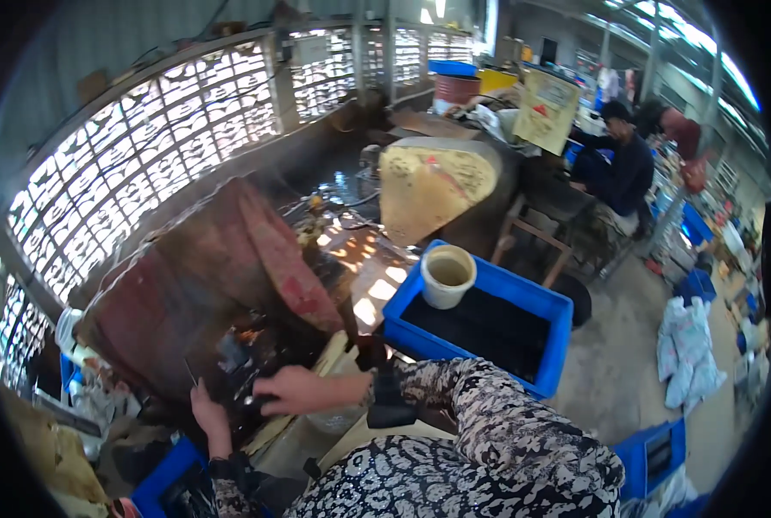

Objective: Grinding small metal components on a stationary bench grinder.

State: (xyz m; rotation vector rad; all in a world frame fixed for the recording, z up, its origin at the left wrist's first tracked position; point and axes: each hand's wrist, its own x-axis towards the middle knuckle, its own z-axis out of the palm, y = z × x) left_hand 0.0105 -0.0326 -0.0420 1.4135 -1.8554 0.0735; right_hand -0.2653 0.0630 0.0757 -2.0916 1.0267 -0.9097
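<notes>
At the lower left, my left hand [210, 417] is closed around a thin, dark, blade-like piece [192, 373] that points up from the fingers. To its right my right hand [297, 391] reaches across to the left with its fingers curled. A small shiny spot shows at its fingertips; what they hold is too small to name. Both hands are over a dark, wet-looking work area [269, 350], apart from each other. Behind them stands a reddish-brown sheet [178, 276], worn and stained, like a shield round the work area.
A blue crate [566, 345] with dark contents stands right of me, a white bucket [447, 274] at its far-left corner. Another blue crate [165, 483] is at lower left. A person [623, 173] sits working at far right. A pale sack [687, 354] lies on the floor.
</notes>
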